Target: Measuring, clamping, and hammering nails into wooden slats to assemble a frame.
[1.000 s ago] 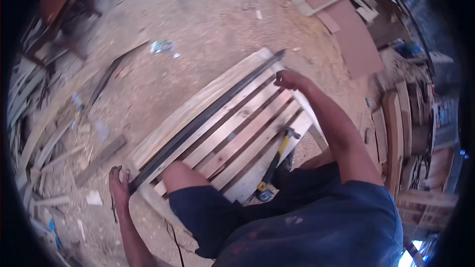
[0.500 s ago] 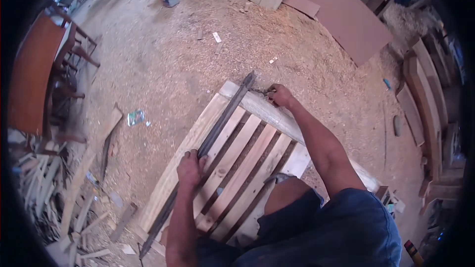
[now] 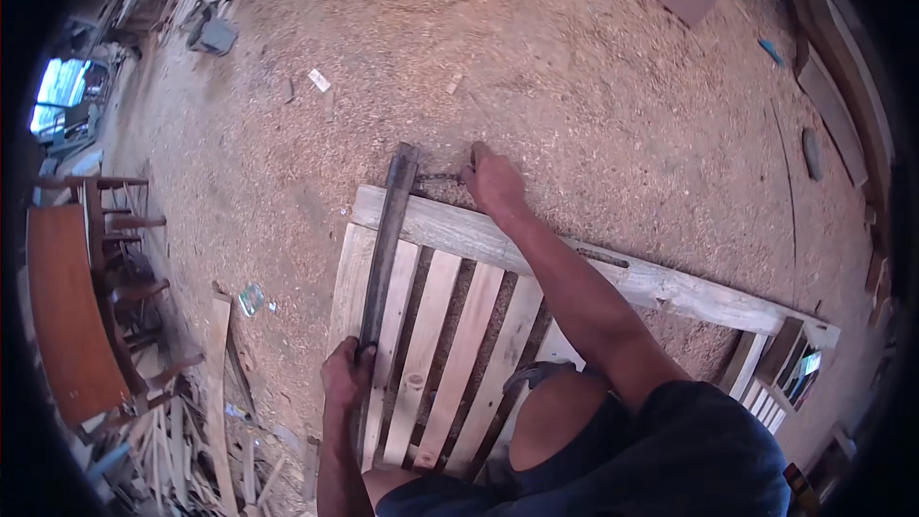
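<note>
Your left hand (image 3: 347,373) wraps its grip around the dark bar (image 3: 391,239) on the slatted wooden frame (image 3: 465,354); your right hand (image 3: 496,184) pinches a thin ridged rod (image 3: 440,176)

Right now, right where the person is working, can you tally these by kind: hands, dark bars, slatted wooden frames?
Hands: 2 (left hand, right hand)
Dark bar: 1
Slatted wooden frame: 1
Total: 4
</note>
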Action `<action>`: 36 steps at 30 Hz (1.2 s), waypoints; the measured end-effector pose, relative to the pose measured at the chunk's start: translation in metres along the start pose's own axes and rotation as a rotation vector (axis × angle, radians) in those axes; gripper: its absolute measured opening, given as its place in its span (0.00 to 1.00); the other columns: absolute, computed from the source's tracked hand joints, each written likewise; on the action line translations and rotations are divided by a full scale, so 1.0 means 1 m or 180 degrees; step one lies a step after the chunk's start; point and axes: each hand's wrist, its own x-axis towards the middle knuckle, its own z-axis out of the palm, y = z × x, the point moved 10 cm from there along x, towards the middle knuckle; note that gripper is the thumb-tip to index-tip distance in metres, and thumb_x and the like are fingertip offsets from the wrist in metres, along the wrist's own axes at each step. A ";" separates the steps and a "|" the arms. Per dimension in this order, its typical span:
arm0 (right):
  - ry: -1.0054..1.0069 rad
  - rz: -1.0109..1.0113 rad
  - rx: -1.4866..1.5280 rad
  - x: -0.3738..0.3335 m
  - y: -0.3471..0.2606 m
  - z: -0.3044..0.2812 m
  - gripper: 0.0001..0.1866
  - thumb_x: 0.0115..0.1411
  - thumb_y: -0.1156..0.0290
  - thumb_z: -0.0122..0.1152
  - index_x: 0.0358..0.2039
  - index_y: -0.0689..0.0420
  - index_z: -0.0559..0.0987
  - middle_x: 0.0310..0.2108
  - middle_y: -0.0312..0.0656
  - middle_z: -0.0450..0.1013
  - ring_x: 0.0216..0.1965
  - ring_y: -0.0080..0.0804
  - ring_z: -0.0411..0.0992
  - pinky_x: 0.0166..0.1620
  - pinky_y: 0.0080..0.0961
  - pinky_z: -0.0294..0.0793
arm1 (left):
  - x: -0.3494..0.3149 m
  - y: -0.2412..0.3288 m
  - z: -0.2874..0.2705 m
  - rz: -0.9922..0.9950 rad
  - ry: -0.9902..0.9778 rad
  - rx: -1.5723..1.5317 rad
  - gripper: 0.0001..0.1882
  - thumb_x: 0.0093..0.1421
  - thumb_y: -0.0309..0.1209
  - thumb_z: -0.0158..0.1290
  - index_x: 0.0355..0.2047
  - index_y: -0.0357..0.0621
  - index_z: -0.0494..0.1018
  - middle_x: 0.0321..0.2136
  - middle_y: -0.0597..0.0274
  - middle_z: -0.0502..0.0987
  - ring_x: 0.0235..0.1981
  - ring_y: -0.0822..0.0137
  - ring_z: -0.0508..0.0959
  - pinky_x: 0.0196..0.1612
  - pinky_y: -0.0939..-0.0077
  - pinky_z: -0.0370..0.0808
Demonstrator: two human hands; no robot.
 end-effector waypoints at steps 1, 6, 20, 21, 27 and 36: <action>0.0136 -0.0028 0.0092 0.005 0.012 -0.005 0.17 0.64 0.59 0.62 0.47 0.57 0.78 0.40 0.59 0.81 0.44 0.60 0.81 0.47 0.58 0.78 | 0.008 0.021 -0.003 0.0025 -0.0024 0.0065 0.17 0.67 0.44 0.60 0.41 0.43 0.77 0.39 0.45 0.82 0.39 0.41 0.83 0.43 0.51 0.78; 0.0495 -0.0410 0.0299 0.014 0.019 -0.030 0.13 0.66 0.63 0.62 0.48 0.53 0.77 0.40 0.54 0.82 0.43 0.58 0.81 0.45 0.56 0.79 | 0.075 0.162 -0.056 0.1284 0.1419 -0.1215 0.31 0.69 0.46 0.60 0.62 0.34 0.73 0.48 0.48 0.81 0.48 0.57 0.80 0.53 0.62 0.76; 0.0038 -0.1458 0.0822 0.024 -0.007 -0.049 0.19 0.69 0.68 0.58 0.60 0.47 0.74 0.44 0.52 0.81 0.45 0.57 0.80 0.48 0.54 0.78 | 0.189 0.273 -0.043 0.1545 0.1404 -0.1945 0.18 0.70 0.38 0.58 0.48 0.32 0.79 0.37 0.47 0.84 0.39 0.61 0.81 0.48 0.63 0.77; -0.0012 -0.1486 0.0866 0.028 -0.004 -0.040 0.18 0.70 0.66 0.57 0.59 0.48 0.74 0.44 0.51 0.81 0.46 0.56 0.80 0.50 0.53 0.77 | 0.191 0.277 -0.039 0.1546 0.1396 -0.1946 0.18 0.70 0.38 0.58 0.48 0.32 0.79 0.37 0.47 0.84 0.39 0.61 0.81 0.48 0.63 0.77; -0.0209 -0.1361 0.1199 0.042 -0.008 -0.012 0.15 0.72 0.63 0.55 0.55 0.53 0.76 0.45 0.52 0.81 0.49 0.55 0.78 0.54 0.53 0.75 | 0.192 0.286 -0.041 0.1621 0.1652 -0.1663 0.15 0.69 0.34 0.57 0.47 0.32 0.78 0.36 0.51 0.82 0.39 0.63 0.79 0.46 0.66 0.76; 0.0191 -0.1481 0.1060 0.040 -0.025 -0.008 0.12 0.72 0.62 0.56 0.50 0.56 0.74 0.43 0.53 0.80 0.47 0.58 0.78 0.52 0.54 0.73 | 0.211 0.269 -0.036 0.1480 0.1261 -0.2189 0.14 0.68 0.31 0.58 0.48 0.33 0.78 0.38 0.54 0.84 0.40 0.66 0.80 0.49 0.68 0.77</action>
